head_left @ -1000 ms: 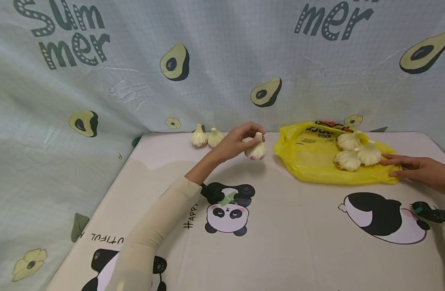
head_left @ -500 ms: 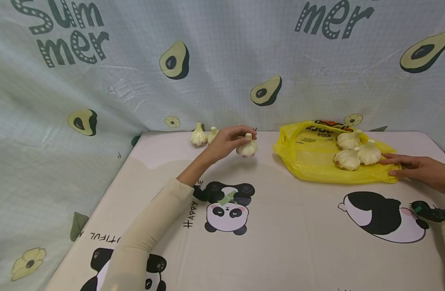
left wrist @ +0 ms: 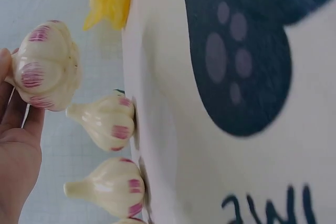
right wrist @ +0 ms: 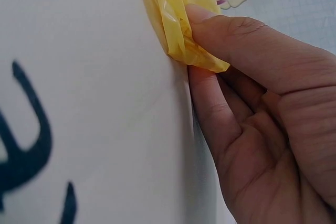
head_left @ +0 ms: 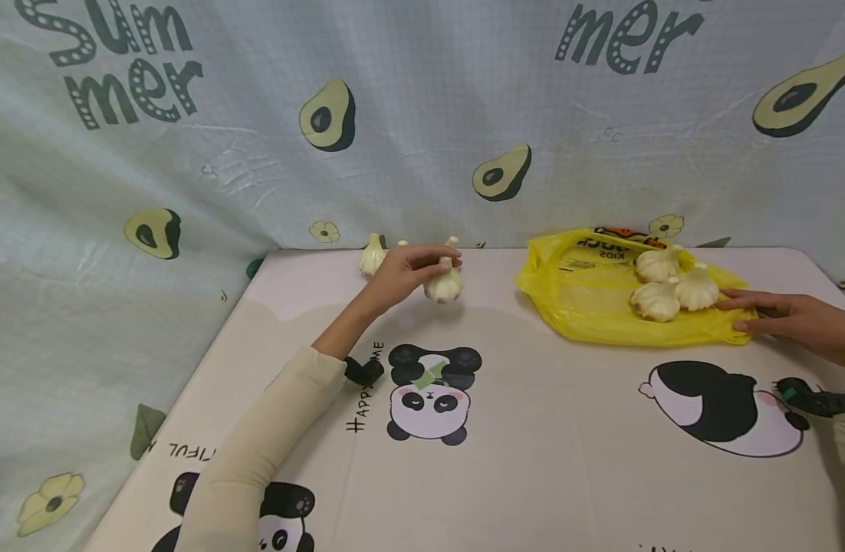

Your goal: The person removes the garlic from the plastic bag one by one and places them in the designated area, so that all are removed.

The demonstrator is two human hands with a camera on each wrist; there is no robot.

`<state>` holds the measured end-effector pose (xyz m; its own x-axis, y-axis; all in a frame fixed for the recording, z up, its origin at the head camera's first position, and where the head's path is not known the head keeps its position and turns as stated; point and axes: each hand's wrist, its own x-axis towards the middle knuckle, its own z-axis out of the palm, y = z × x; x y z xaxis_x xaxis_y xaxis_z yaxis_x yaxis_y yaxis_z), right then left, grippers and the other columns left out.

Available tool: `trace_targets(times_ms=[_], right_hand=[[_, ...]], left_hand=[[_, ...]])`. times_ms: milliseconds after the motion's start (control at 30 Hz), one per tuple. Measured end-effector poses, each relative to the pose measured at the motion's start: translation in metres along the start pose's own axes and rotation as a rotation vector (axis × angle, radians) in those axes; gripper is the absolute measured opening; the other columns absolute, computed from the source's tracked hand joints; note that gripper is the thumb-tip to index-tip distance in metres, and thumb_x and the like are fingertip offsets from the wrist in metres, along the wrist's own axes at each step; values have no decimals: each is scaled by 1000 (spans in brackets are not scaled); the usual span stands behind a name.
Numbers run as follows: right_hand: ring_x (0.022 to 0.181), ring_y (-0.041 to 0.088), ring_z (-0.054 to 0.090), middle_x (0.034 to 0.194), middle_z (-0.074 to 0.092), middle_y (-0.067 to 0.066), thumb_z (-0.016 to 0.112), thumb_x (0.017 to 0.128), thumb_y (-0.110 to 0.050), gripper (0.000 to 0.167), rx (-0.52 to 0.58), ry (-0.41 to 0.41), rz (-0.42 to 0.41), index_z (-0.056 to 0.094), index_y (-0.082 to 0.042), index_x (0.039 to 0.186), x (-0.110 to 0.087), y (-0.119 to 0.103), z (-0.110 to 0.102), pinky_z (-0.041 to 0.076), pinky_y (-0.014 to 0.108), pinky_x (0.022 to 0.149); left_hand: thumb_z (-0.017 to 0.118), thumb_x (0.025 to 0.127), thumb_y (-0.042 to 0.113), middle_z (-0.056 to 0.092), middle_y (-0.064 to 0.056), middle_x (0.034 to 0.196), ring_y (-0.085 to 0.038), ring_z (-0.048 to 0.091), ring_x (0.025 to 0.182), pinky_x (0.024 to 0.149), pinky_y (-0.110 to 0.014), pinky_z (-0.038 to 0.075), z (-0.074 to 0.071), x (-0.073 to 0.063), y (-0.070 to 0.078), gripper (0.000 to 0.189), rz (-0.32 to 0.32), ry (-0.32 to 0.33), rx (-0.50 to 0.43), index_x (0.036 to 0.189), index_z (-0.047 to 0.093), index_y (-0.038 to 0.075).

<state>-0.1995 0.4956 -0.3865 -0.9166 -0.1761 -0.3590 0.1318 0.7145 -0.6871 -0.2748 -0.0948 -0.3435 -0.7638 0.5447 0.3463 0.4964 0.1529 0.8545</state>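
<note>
My left hand (head_left: 405,272) pinches a garlic bulb (head_left: 444,285) by its neck, above the back of the table. In the left wrist view this bulb (left wrist: 46,66) shows purple streaks on cream skin. Close by stand more garlic bulbs (left wrist: 113,184) in a row, necks up; the head view shows one (head_left: 372,257) fully, while the hand mostly covers another. On the right, my right hand (head_left: 795,318) holds the edge of a yellow plastic bag (head_left: 581,307), thumb and finger either side of the film (right wrist: 181,35). Three garlic bulbs (head_left: 655,301) sit on the bag.
The table (head_left: 533,475) wears a pale cloth printed with pandas and lettering. A light curtain (head_left: 409,115) with avocado prints hangs behind the table's back edge and along the left side. Dark wrist cameras (head_left: 816,399) are strapped to both forearms.
The left hand has carried its garlic bulb leftward, away from the bag and closer to the standing bulbs. The right hand keeps its place at the bag.
</note>
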Motion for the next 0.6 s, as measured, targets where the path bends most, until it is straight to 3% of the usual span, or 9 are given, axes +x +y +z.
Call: trace_targets(times_ms=[333, 600], right_hand=[[143, 61, -16, 160, 1, 40, 67, 99, -28, 55, 22, 6, -19, 51, -11, 150, 2, 2, -1, -2, 78, 109], [144, 61, -15, 159, 2, 41, 66, 100, -26, 58, 26, 10, -32, 48, -5, 151, 1, 5, 1, -2, 78, 109]], left_hand=[[63, 101, 5, 71, -15, 116, -23, 66, 111, 86, -22, 53, -23, -16, -7, 25, -55, 44, 60, 124, 67, -3], [64, 100, 5, 71, -17, 114, -23, 67, 110, 87, -21, 54, -38, -28, -9, 24, -57, 75, 81, 122, 68, -4]])
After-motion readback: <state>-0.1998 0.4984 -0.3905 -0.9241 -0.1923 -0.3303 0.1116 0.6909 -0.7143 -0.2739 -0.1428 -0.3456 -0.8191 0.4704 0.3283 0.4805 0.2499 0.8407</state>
